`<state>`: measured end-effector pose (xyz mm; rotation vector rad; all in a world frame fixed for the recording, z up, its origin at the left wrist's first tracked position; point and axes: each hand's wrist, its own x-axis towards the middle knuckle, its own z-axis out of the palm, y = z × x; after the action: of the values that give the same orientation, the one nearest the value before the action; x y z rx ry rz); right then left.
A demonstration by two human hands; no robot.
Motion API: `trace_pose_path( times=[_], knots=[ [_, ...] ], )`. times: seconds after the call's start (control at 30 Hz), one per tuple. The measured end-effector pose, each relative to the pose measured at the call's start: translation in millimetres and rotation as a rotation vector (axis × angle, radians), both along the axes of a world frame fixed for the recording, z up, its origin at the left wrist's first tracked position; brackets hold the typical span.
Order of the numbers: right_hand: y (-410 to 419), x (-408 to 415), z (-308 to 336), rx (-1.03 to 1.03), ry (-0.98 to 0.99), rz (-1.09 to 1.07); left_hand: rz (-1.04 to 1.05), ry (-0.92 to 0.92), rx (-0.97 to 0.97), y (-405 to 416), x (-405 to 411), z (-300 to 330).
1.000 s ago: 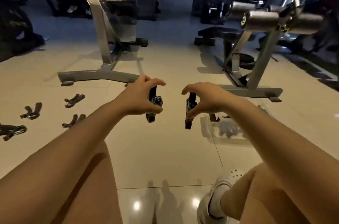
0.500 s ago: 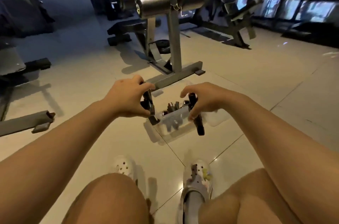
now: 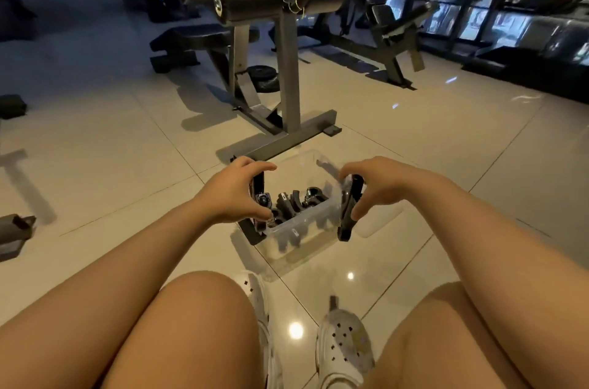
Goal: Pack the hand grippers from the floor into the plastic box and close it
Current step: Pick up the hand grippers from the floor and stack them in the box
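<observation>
Gripping upright hand grippers, over plastic box

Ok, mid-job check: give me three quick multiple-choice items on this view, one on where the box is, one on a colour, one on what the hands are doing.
1. Where does the plastic box stand?
A. on the bench
B. on the floor ahead of the shoes
C. on a lap

2. What colour are the shoes?
A. white
B. red
C. black

3. What is the state of the hands?
A. both empty
B. only the right holds something
C. each holds a hand gripper

Key: 1 B, the box sits on the tiles beyond the shoes. 2 A, both look white. 3 C, the left hand grips the left hand gripper and the right hand grips the right hand gripper over the open box.
</observation>
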<state>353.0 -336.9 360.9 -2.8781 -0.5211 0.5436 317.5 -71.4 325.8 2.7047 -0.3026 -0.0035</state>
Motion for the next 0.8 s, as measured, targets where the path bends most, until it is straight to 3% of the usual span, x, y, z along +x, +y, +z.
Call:
trace_pose_path(
  times=[0.23,0.37,0.53,0.8],
  knots=[
    [-14.9,36.9,24.9,-0.065,-0.039,-0.090,-0.022,-0.021,-0.033,-1.4,64.6,-0.8],
    [-13.5,61.1,46.3,-0.004,-0.133,-0.137,-0.077,-0.007,-0.060,-14.5,93.9,5.4],
    [-10.8,92.9,15.0,0.064,-0.129,-0.066,-0.156,-0.055,-0.009,-25.0,132.7,12.6],
    [-6.9,182.0,-17.7,-0.118,-0.064,0.019,-0.195,-0.006,0.140,6.6,181.4,-22.8]
  ],
)
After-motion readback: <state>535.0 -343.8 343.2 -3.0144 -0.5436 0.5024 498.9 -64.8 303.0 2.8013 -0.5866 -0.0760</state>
